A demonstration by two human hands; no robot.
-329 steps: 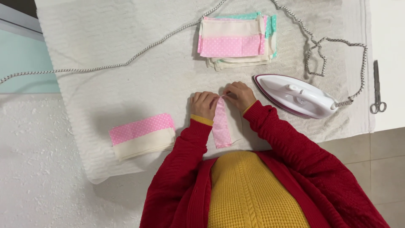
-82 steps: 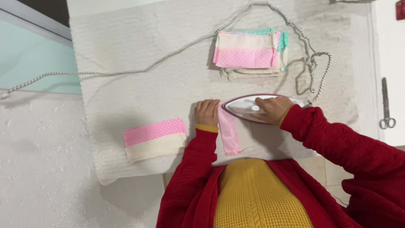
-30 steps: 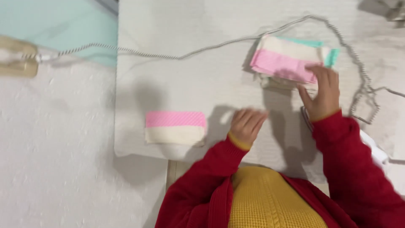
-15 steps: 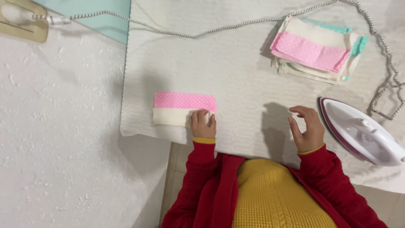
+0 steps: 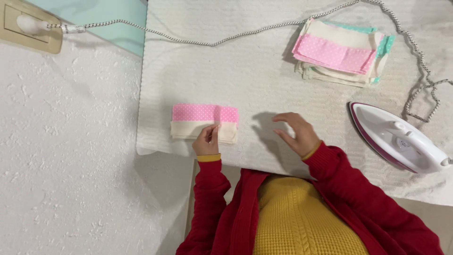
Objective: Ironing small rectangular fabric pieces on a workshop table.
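- The left hand (image 5: 206, 141) rests on the near edge of a small pile of cloth (image 5: 204, 123). Its fingers are close together and point at the pile. The fingertips touch the cream part. It looks like they pinch the top piece, but I cannot tell for sure.
- The small pile of cloth is pink with white dots on the far half and cream on the near half. It lies flat on the white pad (image 5: 264, 71), close to the pad's left and near edges.
- The right hand (image 5: 296, 133) is open. Its fingers are spread a little and bent softly. It holds nothing. I cannot tell if it touches the pad under it. It is to the right of the small pile, with a gap between them.
- Both arms wear red sleeves (image 5: 207, 198) over a yellow top (image 5: 302, 217).
- A bigger pile of cloth (image 5: 340, 52) lies at the far right of the pad. The top piece is pink and cream, and green edges peek out under it.
- A white iron (image 5: 398, 138) with a dark pink rim lies on the pad to the right of the right hand, well apart from it.
- The iron's cord (image 5: 245, 32) runs across the far side of the pad to a plug (image 5: 29, 23) in a wall socket at the top left.
- There are no boxes or bowls here, only the pad with the things on it.
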